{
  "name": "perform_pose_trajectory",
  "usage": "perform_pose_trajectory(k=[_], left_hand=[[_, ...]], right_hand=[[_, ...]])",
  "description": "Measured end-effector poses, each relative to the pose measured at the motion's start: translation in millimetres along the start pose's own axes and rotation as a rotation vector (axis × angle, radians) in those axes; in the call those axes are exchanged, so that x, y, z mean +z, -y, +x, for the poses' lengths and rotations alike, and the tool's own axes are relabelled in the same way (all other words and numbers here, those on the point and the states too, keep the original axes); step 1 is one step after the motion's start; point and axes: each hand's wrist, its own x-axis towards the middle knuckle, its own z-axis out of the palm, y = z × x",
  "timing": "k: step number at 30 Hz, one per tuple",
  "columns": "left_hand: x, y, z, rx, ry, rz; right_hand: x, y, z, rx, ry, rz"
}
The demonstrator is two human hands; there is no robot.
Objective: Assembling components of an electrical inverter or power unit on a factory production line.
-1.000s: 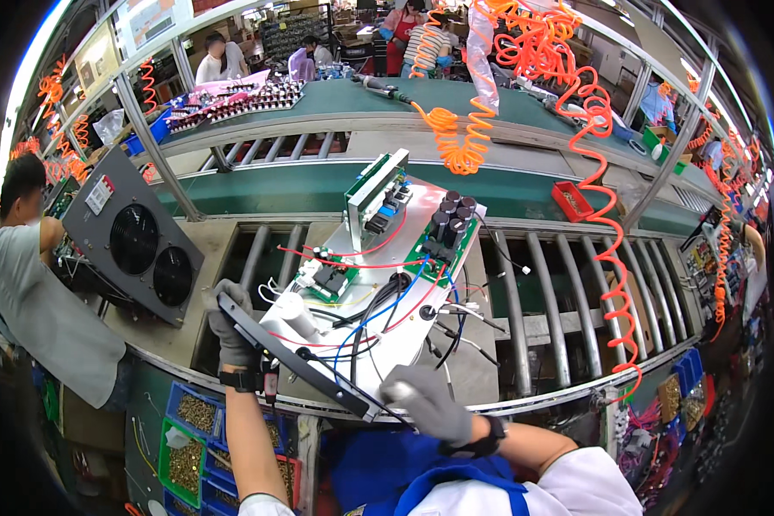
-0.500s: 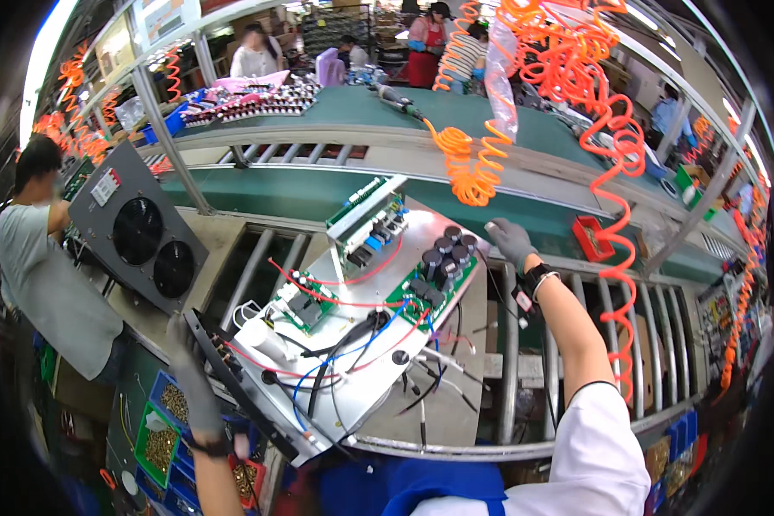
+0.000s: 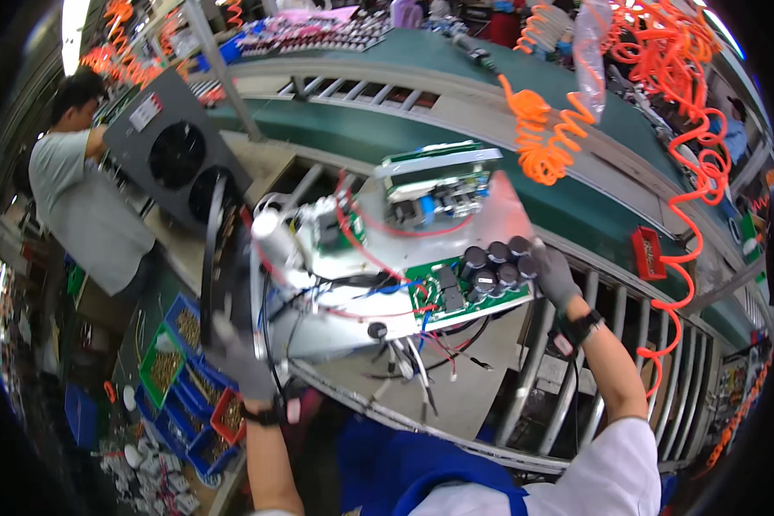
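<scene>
The right grip point(image 3: 555, 275) met the right end of the metal plate point(image 3: 340, 337), just beside the black capacitors point(image 3: 499, 265); whether it pinched the edge or merely pressed against it could not be told. The left grip point(image 3: 245, 361) was blurred at the lower end of the dark panel point(image 3: 232, 284) along the plate's left side, and how far it was closed could not be told either. Opposite ends were probably chosen to share the load and spare the red wires point(image 3: 346, 222) and the raised board assembly point(image 3: 439, 185). The plate lay over the pale surface point(image 3: 477, 391), with loose cables point(image 3: 413, 370) trailing past its near edge, where they might have snagged. To the right, the metal rollers point(image 3: 525, 378) gave the wider room for moving; on the left, the parts bins point(image 3: 162, 370) and grey fan housing point(image 3: 181, 155) narrowed it. Farther off, a coiled orange hose point(image 3: 546, 129) hung beyond the plate's far edge.
</scene>
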Motion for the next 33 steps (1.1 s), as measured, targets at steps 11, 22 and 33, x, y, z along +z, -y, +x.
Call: perform_pose_trajectory(k=[11,22,33], left_hand=[[-9.1,9.5,11.0,0.142,0.13,0.169],[-37.8,41.0,57.8,0.111,0.237,0.182],[-34.1,94.6,141.6,-0.037,0.304,0.13]], right_hand=[[11.7,-27.9,-13.4,0.122,-0.159,0.26],[-10.7,13.1,-130.5,0.368,-0.224,0.127],[24.7,79.8,-289.0,0.291,-0.26,0.184]])
